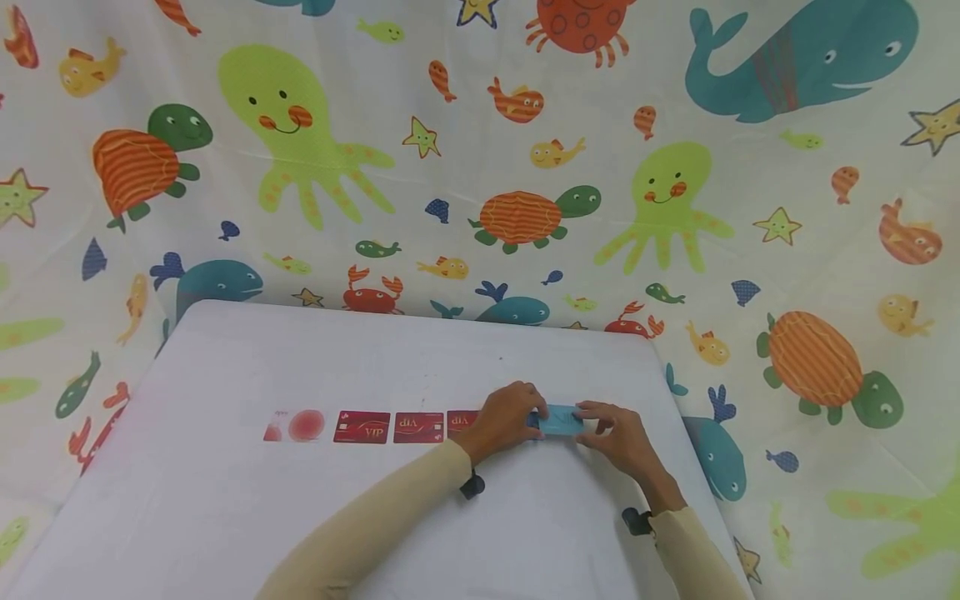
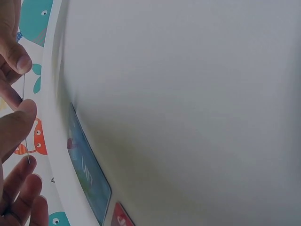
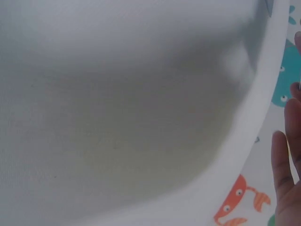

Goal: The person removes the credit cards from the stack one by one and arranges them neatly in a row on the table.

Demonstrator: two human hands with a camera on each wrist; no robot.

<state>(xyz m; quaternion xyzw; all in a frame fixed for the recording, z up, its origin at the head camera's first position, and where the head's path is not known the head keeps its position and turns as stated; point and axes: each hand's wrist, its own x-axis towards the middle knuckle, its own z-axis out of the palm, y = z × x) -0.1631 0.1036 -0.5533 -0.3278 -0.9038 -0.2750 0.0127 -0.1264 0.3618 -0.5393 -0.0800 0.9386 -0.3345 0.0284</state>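
Both hands hold one light blue card just above the white table, a hand at each end. My left hand pinches its left end between thumb and fingers; my right hand pinches the right end. Seen from the left wrist, the held card is edge-on, a thin line between the fingertips. Below it on the table lies another blue card lettered VIP, mostly covered by the left hand in the head view. A red card lies beside that one. The right wrist view catches only some fingers of the right hand.
Left of the hands, red VIP cards lie in a row on the white table, the rightmost partly behind the left hand. A pale card with a red circle ends the row. A sea-animal curtain hangs behind the table.
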